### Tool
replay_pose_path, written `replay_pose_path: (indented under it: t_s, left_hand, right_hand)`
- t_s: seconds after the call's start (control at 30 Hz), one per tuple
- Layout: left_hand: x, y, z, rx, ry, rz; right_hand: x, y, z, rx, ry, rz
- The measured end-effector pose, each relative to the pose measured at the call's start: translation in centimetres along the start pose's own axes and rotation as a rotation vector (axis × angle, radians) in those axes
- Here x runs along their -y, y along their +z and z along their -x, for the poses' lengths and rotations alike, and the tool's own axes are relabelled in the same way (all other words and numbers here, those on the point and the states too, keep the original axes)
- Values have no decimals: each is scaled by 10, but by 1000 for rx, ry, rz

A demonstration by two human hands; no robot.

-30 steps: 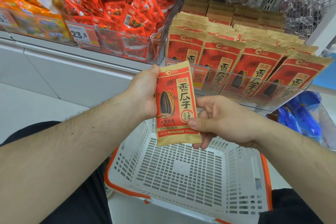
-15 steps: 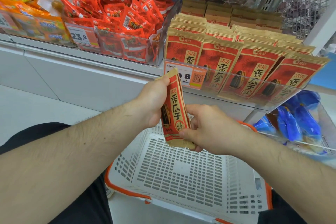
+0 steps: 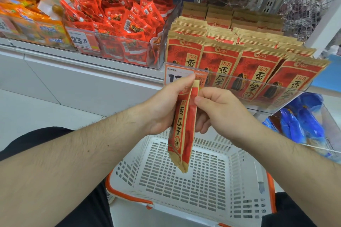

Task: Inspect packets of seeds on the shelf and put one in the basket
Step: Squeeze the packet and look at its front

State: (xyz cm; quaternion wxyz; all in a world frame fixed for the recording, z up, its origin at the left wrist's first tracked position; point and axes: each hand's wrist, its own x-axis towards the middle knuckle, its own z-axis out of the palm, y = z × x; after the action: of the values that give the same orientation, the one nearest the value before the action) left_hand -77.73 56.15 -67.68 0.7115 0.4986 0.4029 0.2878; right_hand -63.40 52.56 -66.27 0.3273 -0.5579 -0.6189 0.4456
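While both hands, left (image 3: 162, 110) and right (image 3: 219, 114), pinch the packet (image 3: 181, 127) edge-on above the basket (image 3: 245, 167), inspection's underway, nothing's dropped in yet.

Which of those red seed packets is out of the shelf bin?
The packet held edge-on above the basket, gripped by the left hand and right hand. The other packets stand upright in rows behind the clear bin front.

Red-and-tan seed packet (image 3: 182, 127) hangs upright, edge-on, above the white basket (image 3: 186, 177).
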Motion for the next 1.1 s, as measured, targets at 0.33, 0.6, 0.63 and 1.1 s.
replay_pose_path:
  t_s: [0.33,0.6,0.63,1.1]
  left_hand:
    - [1,-4,2,116,-16,155]
    - [-1,-5,-1,-48,-9,216]
    - [-2,-5,-1,-64,-7,213]
    - [-6,-10,1,-228,-17,252]
  right_hand:
    - [5,3,3,63,7,-174]
    - [2,3,6,32,-85,156]
    - [2,3,6,40,-94,190]
    - [3,6,7,94,-46,294]
